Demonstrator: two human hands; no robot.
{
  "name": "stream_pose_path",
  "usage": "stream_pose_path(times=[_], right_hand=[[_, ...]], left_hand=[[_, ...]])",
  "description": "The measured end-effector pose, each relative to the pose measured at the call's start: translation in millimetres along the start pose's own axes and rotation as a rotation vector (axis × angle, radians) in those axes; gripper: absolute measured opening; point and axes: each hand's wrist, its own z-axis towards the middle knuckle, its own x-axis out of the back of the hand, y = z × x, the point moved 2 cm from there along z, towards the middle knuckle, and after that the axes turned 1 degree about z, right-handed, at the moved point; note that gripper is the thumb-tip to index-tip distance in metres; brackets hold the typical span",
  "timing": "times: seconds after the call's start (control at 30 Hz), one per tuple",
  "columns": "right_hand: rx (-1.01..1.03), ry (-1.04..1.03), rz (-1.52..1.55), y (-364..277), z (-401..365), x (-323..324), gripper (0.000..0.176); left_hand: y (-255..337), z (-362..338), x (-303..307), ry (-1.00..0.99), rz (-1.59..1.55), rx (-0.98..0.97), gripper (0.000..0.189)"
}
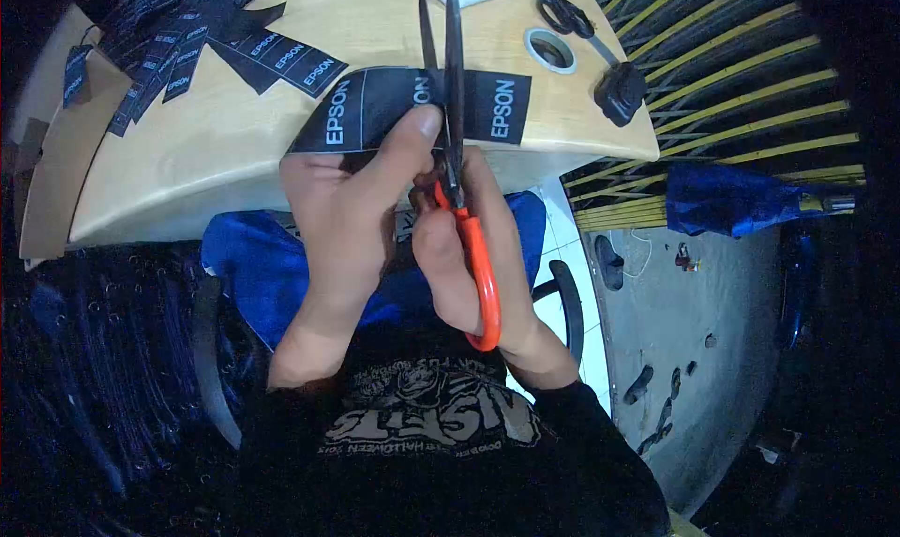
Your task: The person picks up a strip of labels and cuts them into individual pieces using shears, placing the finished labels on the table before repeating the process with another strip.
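Note:
My left hand is closed on a black strip printed with white EPSON labels, its thumb pressed on top near the middle. Scissors with orange handles are in my right hand, whose fingers wrap round the handles. The dark blades point away from me, a little apart, and cross the strip between its middle and right-hand labels. Part of the strip's lower edge is hidden behind my left hand.
More black EPSON pieces are spread over the wooden table at the back left. A tape roll, black-handled scissors and a dark lumpy object lie at the right. Cardboard stands at the left edge.

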Motion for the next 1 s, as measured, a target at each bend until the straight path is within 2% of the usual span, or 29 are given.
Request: stream_pose_path(times=[0.03,0.4,0.47,0.6,0.67,0.77,0.87,1.0], right_hand=[[0.012,0.012,0.027,0,0,-1,0.061],[-0.073,0.048,-0.052,-3,1,0,0.055],[-0.122,0.051,-0.085,0,1,0,0.052],[-0.083,0.095,-0.102,6,6,-3,0.047],[-0.131,0.067,-0.103,10,9,-3,0.042],[-0.112,0.070,-0.023,14,13,-3,0.039],[-0.170,0.036,-0.001,12,14,-1,0.040],[-0.145,0.076,-0.065,12,15,0,0.043]], left_hand=[[-2,1,1,-0.015,-0.047,-0.002,0.004],[-5,1,-3,0.054,-0.029,-0.007,0.003],[-3,2,-2,0.036,0.095,-0.010,0.004],[-12,8,-1,0.054,0.106,-0.016,0.006],[-16,12,1,0.084,0.083,0.088,0.006],[-16,14,1,0.056,0.084,0.103,0.006],[-15,15,1,0.037,0.079,0.097,0.005],[-16,14,-3,0.050,0.019,0.098,0.005]])
